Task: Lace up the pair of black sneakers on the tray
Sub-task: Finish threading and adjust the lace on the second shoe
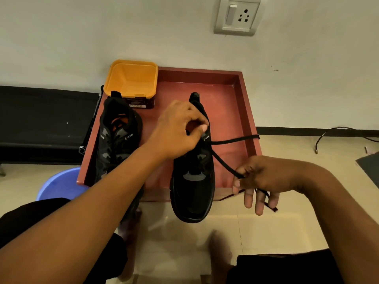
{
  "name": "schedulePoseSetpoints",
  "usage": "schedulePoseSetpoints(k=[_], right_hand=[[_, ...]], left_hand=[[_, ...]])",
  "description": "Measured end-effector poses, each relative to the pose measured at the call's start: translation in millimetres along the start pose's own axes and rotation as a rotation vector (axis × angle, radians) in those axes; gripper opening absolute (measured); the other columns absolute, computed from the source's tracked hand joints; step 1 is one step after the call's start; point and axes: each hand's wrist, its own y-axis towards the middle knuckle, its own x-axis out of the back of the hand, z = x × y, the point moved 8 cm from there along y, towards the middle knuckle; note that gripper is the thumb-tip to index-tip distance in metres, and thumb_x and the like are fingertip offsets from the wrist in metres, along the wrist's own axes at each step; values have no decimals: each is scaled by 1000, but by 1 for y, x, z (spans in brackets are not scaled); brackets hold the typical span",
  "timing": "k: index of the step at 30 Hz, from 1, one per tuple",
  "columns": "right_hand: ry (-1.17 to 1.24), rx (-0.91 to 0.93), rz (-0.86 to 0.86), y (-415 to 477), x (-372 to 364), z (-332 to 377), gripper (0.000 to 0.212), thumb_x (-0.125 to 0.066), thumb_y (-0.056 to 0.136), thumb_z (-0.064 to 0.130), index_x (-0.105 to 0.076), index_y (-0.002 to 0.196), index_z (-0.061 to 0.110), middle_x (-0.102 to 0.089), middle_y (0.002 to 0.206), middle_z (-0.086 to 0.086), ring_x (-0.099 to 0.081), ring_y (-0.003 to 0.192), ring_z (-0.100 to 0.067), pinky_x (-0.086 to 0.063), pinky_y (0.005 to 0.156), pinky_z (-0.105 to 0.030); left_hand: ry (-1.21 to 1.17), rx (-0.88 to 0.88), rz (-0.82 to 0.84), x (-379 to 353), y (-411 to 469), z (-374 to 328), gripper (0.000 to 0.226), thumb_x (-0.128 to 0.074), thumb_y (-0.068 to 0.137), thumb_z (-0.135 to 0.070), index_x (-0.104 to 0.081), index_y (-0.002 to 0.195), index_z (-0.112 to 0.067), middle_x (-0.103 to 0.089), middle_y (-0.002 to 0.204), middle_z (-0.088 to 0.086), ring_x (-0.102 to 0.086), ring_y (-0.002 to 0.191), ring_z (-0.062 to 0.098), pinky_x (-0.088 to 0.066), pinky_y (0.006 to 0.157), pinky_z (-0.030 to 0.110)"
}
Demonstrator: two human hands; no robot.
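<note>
The right hand [258, 181] has its thumb and forefinger closed on the black lace [223, 160], the other fingers hanging loosely straight with the lace's free end trailing below them. From that pinch the lace climbs to the upper eyelets of the nearer sneaker [192, 197], where a second strand runs off sideways over the tray's rim. The left hand [176, 130] is curled over that same upper part, thumb pressed to forefinger in a pinch at the eyelets; whether it holds the lace or the sneaker's edge is hidden. Judging from this, lacing of this sneaker has reached the top holes but is not finished or tied. The second sneaker [117, 128] stands beside it on the red tray [246, 111]; it is too dark to tell whether it is laced, so part of the job probably remains. An orange tub [131, 78] sits at the tray's far corner.
</note>
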Motion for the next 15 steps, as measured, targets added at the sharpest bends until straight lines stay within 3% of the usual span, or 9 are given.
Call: schedulePoseSetpoints(k=[4,7,9,11,13,15], right_hand=[[-10,-26,12,7,-4,-6,24,-54,108,28,-67,117,10,-78,98,-18,-79,84,-34,-59,55,-29],[-33,17,16,11,-3,0,24,-53,109,28,-68,116,12,-78,99,-16,-79,86,-30,-60,60,-29],[-35,40,21,13,-1,4,25,-52,109,28,-69,115,12,-78,99,-15,-78,83,-27,-60,61,-29],[-38,50,17,15,2,8,27,-52,109,30,-71,113,12,-79,97,-15,-78,81,-26,-60,61,-29],[-49,54,-14,16,8,9,29,-52,109,33,-73,110,12,-79,95,-13,-78,84,-28,-61,64,-31],[-79,55,-79,18,20,9,29,-54,108,34,-76,106,14,-80,91,-8,-78,85,-27,-61,67,-32]], left_hand=[[275,-46,269,-37,5,-17,40,-64,84,-59,-75,112,-33,-57,133,-6,-39,132,21,-36,112,44],[481,-64,344,-50,7,-24,29,-72,86,-48,-76,109,-32,-50,145,-1,-32,138,28,-30,115,45],[493,-64,332,-52,8,-26,19,-74,88,-39,-76,104,-31,-55,138,-3,-37,132,26,-33,110,42],[292,22,249,-44,12,-25,11,-75,90,-30,-75,100,-28,-65,119,-7,-50,120,21,-43,102,38],[-129,257,86,-23,15,-12,7,-73,94,-17,-71,101,-20,-73,98,-5,-66,96,17,-56,84,29],[-483,452,-75,3,11,2,9,-66,99,-8,-66,107,-10,-73,81,-1,-71,77,17,-58,72,21]])
